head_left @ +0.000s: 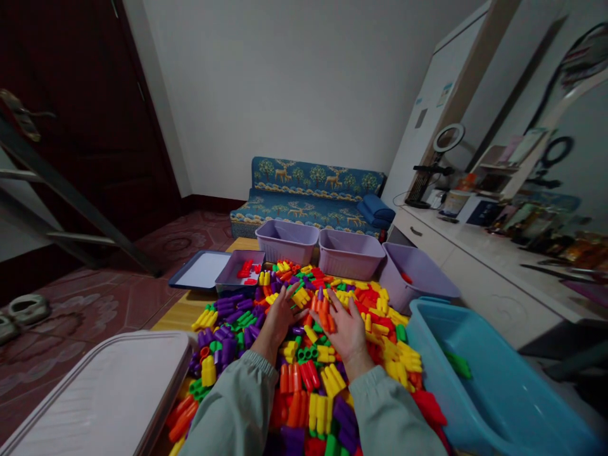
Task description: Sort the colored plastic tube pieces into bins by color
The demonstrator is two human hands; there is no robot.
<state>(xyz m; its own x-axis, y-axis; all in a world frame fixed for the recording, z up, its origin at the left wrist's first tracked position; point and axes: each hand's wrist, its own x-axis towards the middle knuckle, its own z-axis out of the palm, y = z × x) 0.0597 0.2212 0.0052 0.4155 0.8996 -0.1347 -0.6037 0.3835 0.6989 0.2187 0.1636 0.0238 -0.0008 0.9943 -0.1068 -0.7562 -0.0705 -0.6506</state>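
Left hand (279, 322) and right hand (349, 333), fingers spread.

Your forearms (232, 405) reach forward side by side, sleeved, with both wrists (267, 345) bare. Your left hand (280, 318) spreads its fingers, angled ahead and inward; your right hand (346, 332), near it, parts its fingers, likewise slanting inward.

Open air above plastic pieces (311, 334), but purple bins (350, 263) beyond, gaps seemingly narrow.
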